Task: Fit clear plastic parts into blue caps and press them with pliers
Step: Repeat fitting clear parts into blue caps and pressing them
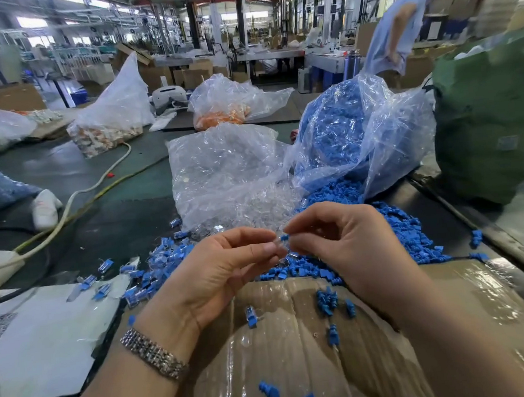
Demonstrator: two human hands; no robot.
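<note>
Blue cap [284, 237] and clear part [278, 244] pinched between both hands, bags [226, 169] behind.

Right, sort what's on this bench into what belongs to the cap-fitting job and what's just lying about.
Part of the job:
- left hand, pinching a clear plastic part
- right hand, pinching a blue cap
- bag of clear parts
- bag of blue caps
- finished pieces

Lying about:
- bag of orange parts
- green sack
- white cable
- printed sheet

No pliers visible.
</note>
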